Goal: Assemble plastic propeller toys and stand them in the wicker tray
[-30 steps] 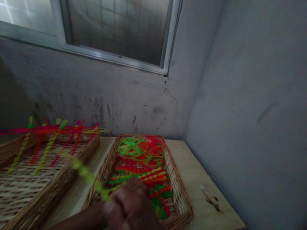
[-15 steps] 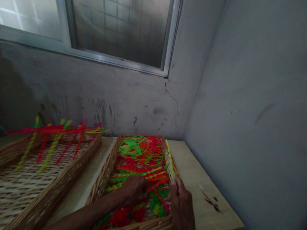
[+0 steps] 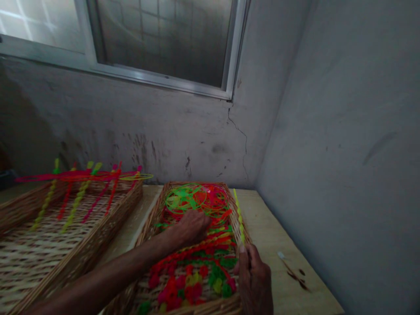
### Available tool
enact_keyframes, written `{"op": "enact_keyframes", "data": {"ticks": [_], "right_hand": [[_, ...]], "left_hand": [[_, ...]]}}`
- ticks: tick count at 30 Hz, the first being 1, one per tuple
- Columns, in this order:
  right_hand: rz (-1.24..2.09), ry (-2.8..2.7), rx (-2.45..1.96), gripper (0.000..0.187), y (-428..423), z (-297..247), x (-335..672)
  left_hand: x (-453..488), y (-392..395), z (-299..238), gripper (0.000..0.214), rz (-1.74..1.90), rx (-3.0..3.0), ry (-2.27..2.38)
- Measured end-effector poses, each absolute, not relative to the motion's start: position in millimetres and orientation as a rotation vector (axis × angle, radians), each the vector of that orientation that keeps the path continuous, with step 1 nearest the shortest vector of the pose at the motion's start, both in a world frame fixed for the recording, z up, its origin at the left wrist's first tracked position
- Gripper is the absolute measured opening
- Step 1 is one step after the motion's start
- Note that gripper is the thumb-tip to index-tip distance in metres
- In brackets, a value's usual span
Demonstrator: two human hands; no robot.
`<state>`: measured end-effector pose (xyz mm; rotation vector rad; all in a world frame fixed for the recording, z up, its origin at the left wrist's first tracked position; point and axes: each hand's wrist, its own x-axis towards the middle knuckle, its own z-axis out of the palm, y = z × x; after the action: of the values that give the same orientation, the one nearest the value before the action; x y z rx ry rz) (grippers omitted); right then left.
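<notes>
Wicker tray (image 3: 151, 218) on a pale wooden table (image 3: 272, 232) holds neon red, green and yellow plastic strands (image 3: 193, 262), in twisted lengths and coiled rings (image 3: 185, 199). Right hand (image 3: 254, 280) has its grip clamped on the lower end of a twisted lime plastic strip (image 3: 239, 216), upright just over the tray's right rim. Left hand (image 3: 193, 227) lies curled on the strands, its grip indeterminate. Second wicker tray (image 3: 121, 214), at left, carries similar strips (image 3: 82, 176) across its far rim.

Wicker tray (image 3: 33, 267), left, with neon plastic twists (image 3: 78, 205); plywood bench (image 3: 282, 245), brown stains (image 3: 297, 274); cracked plaster wall (image 3: 157, 122); aluminium-framed frosted window (image 3: 164, 43).
</notes>
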<state>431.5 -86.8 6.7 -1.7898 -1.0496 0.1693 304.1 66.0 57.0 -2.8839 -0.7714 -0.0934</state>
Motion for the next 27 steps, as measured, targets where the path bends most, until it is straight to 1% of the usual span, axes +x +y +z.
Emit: {"op": "enact_keyframes", "data": {"ticks": [5, 11, 15, 20, 25, 27], "right_hand": [[0.115, -1.059, -1.782, 0.042, -87, 12, 429], [0.126, -1.066, -1.732, 0.036, -88, 9, 428], [0.117, -0.966, -1.743, 0.034, -89, 10, 422], [0.188, -0.914, -1.729, 0.035, -90, 15, 418], [0.222, -0.898, -1.723, 0.035, -91, 17, 417], [0.208, -0.916, -1.718, 0.035, -91, 17, 417]], "left_hand": [[293, 75, 38, 0.012, 0.001, -2.929, -0.735], [275, 70, 54, 0.014, 0.003, -2.960, -0.730], [276, 52, 54, 0.012, -0.063, -3.029, -0.520], [289, 31, 40, 0.013, 0.189, -3.016, -0.360], [298, 27, 24, 0.014, 0.250, -2.981, -0.362], [298, 32, 11, 0.014, 0.201, -2.979, -0.393]]}}
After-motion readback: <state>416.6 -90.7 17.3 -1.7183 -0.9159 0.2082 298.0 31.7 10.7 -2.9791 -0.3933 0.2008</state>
